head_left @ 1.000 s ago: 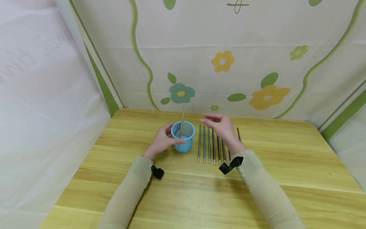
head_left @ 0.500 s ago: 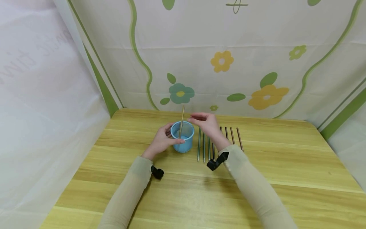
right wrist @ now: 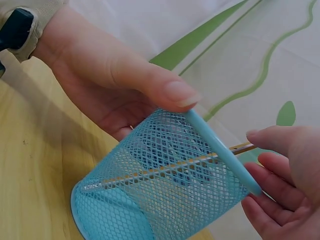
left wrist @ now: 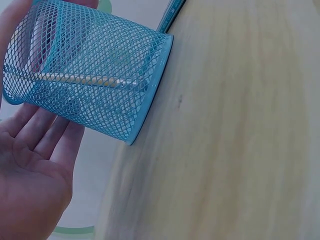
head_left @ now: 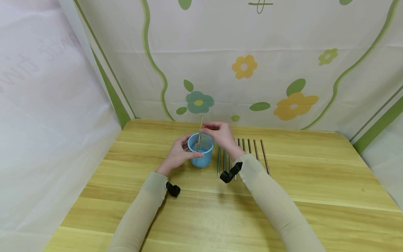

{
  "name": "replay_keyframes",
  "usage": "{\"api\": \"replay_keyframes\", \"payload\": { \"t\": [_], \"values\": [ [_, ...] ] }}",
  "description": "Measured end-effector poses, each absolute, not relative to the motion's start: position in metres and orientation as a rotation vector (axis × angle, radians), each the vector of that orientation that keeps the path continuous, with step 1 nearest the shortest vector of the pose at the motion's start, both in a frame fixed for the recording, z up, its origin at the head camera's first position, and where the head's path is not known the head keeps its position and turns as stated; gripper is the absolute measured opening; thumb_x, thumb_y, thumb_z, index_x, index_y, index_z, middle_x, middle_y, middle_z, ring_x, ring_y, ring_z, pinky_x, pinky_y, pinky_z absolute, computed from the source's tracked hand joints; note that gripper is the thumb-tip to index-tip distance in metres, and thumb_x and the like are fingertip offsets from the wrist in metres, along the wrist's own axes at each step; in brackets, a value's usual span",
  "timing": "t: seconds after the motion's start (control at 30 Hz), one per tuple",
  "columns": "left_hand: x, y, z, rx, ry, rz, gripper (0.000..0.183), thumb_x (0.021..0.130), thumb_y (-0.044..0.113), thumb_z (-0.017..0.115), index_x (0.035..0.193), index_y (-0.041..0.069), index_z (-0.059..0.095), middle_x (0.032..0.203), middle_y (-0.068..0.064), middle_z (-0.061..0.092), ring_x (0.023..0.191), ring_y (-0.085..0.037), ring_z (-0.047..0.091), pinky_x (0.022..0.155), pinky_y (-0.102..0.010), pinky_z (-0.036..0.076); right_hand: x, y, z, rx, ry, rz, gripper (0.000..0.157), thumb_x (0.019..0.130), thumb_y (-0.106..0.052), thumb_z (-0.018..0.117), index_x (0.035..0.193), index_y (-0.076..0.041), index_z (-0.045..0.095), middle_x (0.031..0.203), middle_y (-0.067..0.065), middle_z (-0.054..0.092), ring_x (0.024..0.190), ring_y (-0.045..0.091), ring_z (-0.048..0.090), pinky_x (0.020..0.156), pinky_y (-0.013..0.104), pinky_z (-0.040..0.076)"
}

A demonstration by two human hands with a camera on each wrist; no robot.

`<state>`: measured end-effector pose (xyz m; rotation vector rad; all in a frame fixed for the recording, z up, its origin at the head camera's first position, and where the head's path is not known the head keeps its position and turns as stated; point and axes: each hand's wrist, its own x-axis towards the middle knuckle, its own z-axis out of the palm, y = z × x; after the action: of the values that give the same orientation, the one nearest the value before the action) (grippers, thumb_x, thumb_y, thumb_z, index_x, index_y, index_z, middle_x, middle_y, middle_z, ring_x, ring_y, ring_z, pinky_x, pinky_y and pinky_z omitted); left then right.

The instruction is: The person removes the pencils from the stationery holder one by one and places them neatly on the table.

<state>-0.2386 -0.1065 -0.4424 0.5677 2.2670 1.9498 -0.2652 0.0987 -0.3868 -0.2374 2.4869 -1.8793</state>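
Note:
A light blue mesh pencil cup [head_left: 204, 161] stands upright on the table. My left hand [head_left: 176, 156] holds it from the left, thumb over the near rim and fingers round the far side. One gold pencil [right wrist: 160, 170] leans inside the cup, its lower end at the bottom and its top above the rim. Over the cup's right rim, my right hand [head_left: 223, 136] pinches this pencil between thumb and fingers, as the right wrist view shows [right wrist: 295, 175]. To the right of the cup lie several pencils in a row, among them a green pencil [head_left: 219, 162], partly hidden by the right arm.
Black pencils [head_left: 249, 146] and copper-brown pencils [head_left: 265, 157] lie at the row's right side on the wooden table [head_left: 315, 175]. A white cloth with printed flowers [head_left: 220, 80] hangs behind the table's far edge. Another white cloth [head_left: 47, 105] hangs at the left.
My right hand has moved left from above the row of pencils to the gold pencil in the cup. My left hand and the cup have stayed in place.

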Motion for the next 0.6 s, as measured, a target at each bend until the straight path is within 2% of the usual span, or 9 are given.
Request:
{"api": "replay_keyframes", "payload": {
  "t": [0.23,0.6],
  "values": [
    [-0.241,-0.107,-0.443,0.566,2.228,1.964,0.073,0.082,0.004,0.086,0.146,0.004,0.049,0.141,-0.024,0.054,0.125,-0.03,0.057,0.108,-0.044,0.043,-0.268,0.091,-0.388,-0.232,2.506,-1.885,0.031,0.092,-0.026,0.08,0.12,-0.012,0.076,0.113,0.001,0.074,0.109,0.018,0.066,0.095,0.038,0.052],
    [-0.239,-0.107,-0.44,0.549,2.228,1.948,0.076,0.083,0.005,0.086,0.148,0.004,0.046,0.141,-0.017,0.056,0.127,-0.031,0.056,0.109,-0.046,0.042,-0.267,0.086,-0.391,-0.21,2.504,-1.949,0.03,0.093,-0.022,0.079,0.12,-0.009,0.075,0.105,0.003,0.074,0.1,0.018,0.067,0.088,0.037,0.054]
  ]
}}
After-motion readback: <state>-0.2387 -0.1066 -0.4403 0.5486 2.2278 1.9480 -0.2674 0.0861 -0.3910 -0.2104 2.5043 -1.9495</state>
